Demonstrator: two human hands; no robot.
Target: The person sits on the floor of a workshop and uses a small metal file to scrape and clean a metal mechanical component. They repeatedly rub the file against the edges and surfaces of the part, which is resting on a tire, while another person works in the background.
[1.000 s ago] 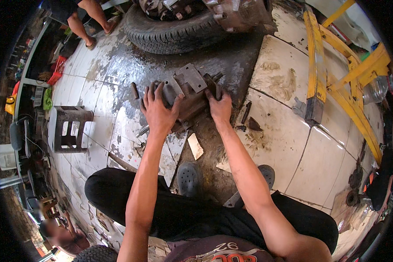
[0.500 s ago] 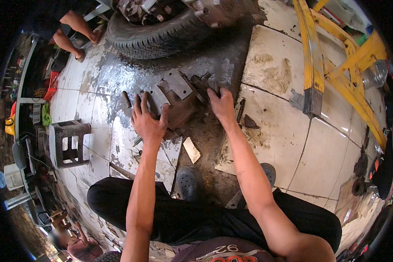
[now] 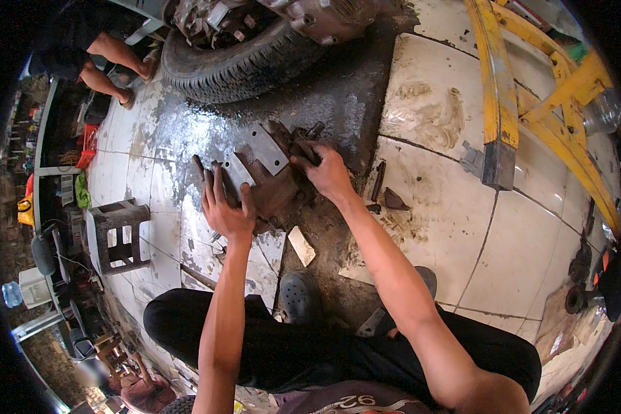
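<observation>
A grimy metal casting (image 3: 277, 185) with two flat grey machined faces lies on the floor in front of me. The larger face (image 3: 265, 149) has bolt holes; the smaller face (image 3: 236, 174) is beside my left hand. My left hand (image 3: 228, 212) rests on the left end of the casting, fingers stretched and spread, thumb apart near the smaller face. My right hand (image 3: 328, 172) is closed round the right end, its fingertips curled over the dark metal. A short stub (image 3: 313, 131) sticks out beyond that hand. The casting's underside is hidden.
A large tyre (image 3: 248, 72) lies ahead, with greasy metal parts at its hub. A yellow steel frame (image 3: 500, 90) stands at right and a plastic stool (image 3: 119, 238) at left. Dark metal scraps (image 3: 395, 199) and a pale flat piece (image 3: 301, 246) lie nearby. Another person's legs (image 3: 110, 65) show far left.
My right hand has shifted left and a little nearer with the casting's right end. The larger flat face has turned more into view. My left hand stays at the left end. The view has shifted slightly.
</observation>
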